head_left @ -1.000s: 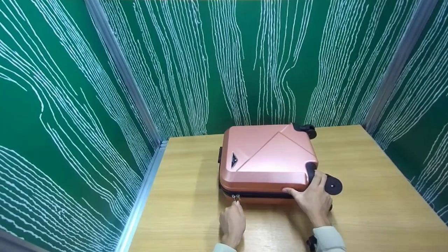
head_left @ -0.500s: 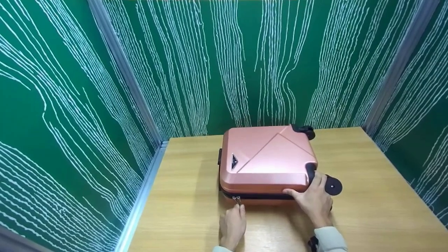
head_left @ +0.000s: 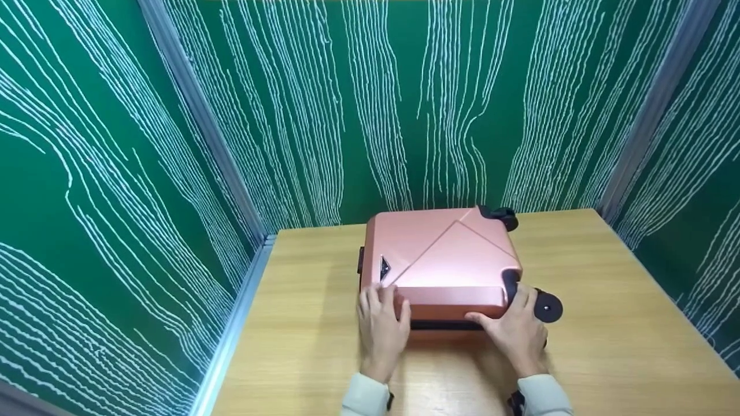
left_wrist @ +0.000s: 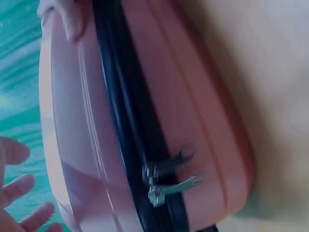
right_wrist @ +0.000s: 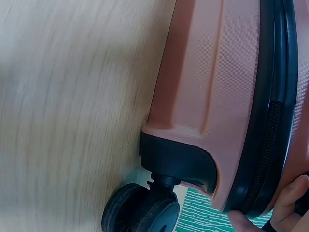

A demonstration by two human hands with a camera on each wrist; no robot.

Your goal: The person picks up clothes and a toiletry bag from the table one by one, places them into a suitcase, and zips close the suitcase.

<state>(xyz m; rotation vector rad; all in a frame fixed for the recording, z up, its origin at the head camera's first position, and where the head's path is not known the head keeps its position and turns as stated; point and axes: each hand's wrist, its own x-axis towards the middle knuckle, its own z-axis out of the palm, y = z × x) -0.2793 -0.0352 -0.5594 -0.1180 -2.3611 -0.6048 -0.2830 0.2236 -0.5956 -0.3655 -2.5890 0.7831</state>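
A pink hard-shell suitcase lies flat on the wooden table, wheels to the right. My left hand is at its front left corner, fingers stretched over the top edge; in the left wrist view those fingers are spread and hold nothing. Two metal zipper pulls hang side by side from the black zipper band, free of the hand; in the head view that hand hides them. My right hand grips the front right corner, thumb on the front side and fingers by the black corner guard.
Black wheels stick out past the suitcase's right end. The table extends around the suitcase. Green panels with white wavy lines and grey metal posts enclose the table at the back and both sides.
My left hand has let go of the zipper pulls and moved up and forward onto the suitcase's front left corner. The right hand keeps its grip in place.
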